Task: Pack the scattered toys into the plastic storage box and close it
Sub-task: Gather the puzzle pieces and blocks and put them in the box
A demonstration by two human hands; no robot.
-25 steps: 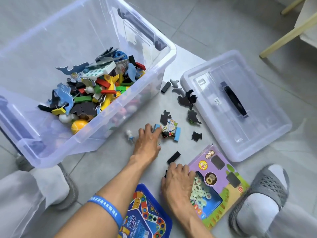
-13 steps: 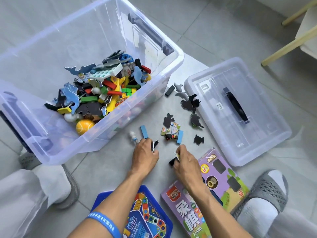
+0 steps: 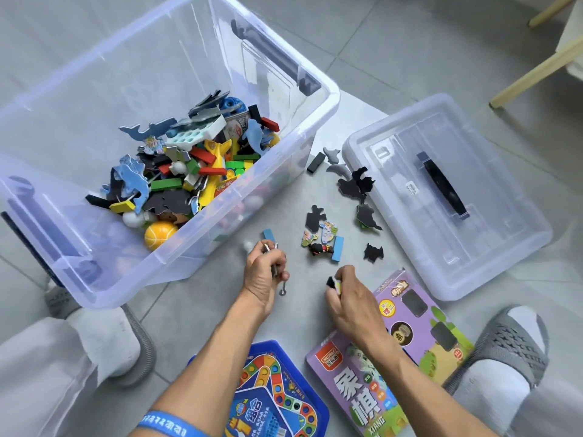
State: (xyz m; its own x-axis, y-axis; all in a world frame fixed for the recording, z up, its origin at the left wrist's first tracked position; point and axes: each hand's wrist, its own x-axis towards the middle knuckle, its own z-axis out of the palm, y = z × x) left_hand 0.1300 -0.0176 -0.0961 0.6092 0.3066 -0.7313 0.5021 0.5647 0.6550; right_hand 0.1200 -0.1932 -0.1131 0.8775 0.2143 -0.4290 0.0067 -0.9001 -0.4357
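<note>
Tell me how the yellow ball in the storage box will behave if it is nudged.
The yellow ball is round, so it would probably roll. It lies against the storage box wall beside the toy pile, so likely not far. It looks like light plastic.

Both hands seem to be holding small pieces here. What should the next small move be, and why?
Probably carry both handfuls to the open box and drop them in. The left hand grips a few small pieces and the right hand pinches a dark piece, so neither has much room for more. Loose pieces still lie on the floor, and the lid lies off to the side.
</note>
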